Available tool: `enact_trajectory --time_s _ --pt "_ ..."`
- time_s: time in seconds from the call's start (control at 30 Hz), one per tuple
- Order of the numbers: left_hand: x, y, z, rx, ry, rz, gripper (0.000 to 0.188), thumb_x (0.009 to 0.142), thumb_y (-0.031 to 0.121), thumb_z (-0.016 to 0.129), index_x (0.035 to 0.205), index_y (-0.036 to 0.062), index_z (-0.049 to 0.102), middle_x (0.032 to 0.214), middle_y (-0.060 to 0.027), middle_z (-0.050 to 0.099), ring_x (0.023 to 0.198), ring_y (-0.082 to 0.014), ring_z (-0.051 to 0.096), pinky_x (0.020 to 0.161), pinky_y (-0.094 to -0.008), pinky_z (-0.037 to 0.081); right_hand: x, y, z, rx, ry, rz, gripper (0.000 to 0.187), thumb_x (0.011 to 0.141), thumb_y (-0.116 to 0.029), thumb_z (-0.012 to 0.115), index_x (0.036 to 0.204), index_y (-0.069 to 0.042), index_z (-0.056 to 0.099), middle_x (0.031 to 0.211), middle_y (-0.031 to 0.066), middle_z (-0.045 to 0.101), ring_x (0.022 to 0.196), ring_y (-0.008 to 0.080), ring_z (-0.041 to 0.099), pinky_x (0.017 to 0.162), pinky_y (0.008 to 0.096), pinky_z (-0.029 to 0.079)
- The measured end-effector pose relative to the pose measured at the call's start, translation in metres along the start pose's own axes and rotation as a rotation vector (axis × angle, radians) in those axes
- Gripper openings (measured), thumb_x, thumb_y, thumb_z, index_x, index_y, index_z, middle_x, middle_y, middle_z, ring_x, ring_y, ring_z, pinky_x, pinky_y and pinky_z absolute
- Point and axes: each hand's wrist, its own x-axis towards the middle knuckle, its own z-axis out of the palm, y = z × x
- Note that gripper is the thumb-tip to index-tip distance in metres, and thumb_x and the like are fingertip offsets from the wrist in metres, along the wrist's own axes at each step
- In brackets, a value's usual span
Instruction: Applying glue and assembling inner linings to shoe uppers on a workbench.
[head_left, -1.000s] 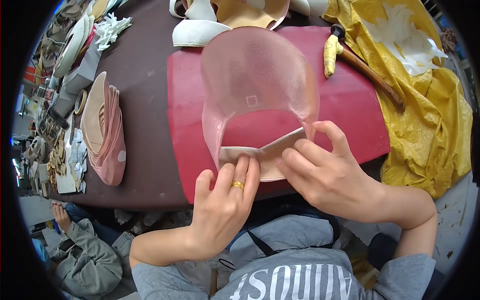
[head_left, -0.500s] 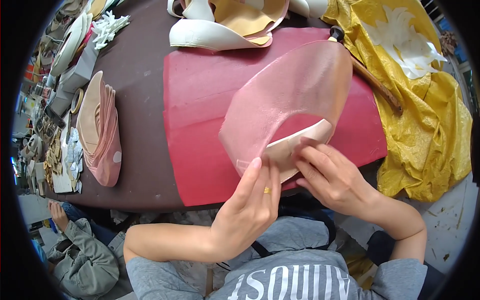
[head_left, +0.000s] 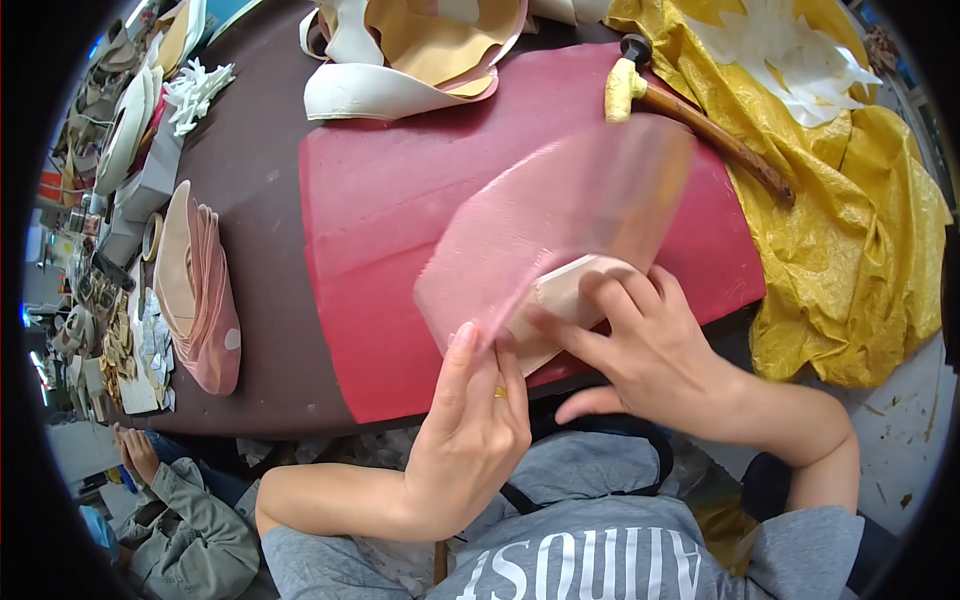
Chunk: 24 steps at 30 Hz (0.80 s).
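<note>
While left hand (head_left: 465,440) pinches the pink piece (head_left: 530,220), right hand (head_left: 650,365), loosely open, seemingly just touches the pale lining (head_left: 560,290), blurred from here, best smoothed evenly

Head view, legible text: one item. Your grey T-shirt (head_left: 600,513) carries a single row of large white printed lettering (head_left: 585,565) across the chest, between your sleeves. Letters are tall, block-like, set close together; from your head camera they stand upside down, and the lower picture edge crops the row at its left end. Any print among the clutter (head_left: 125,290) at your far left is too small to read.
</note>
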Motion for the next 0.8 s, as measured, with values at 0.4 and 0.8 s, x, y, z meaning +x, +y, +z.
enact_trajectory --time_s 0.4,0.8 --pt "-0.028 -0.003 0.022 -0.461 0.409 -0.155 0.023 0.073 0.002 0.064 0.095 0.0018 0.070 0.094 -0.0134 0.065 0.084 -0.0206 0.063 0.100 -0.0402 0.042 0.017 -0.011 -0.015 -0.264 0.304 -0.367 0.030 0.083 -0.025 0.067 0.107 -0.007 0.067 0.099 0.0049 0.055 0.093 0.0178 0.053 0.107 0.0595 0.031" --pt "-0.029 0.004 0.010 -0.422 0.131 -0.255 0.028 0.073 0.009 0.072 0.101 0.0073 0.072 0.106 -0.0040 0.070 0.089 -0.0157 0.061 0.080 -0.0340 0.034 0.017 -0.020 -0.012 -0.121 0.071 -0.277 0.020 0.079 -0.010 0.066 0.099 -0.007 0.068 0.094 0.0027 0.056 0.090 0.0159 0.054 0.112 0.0646 0.023"
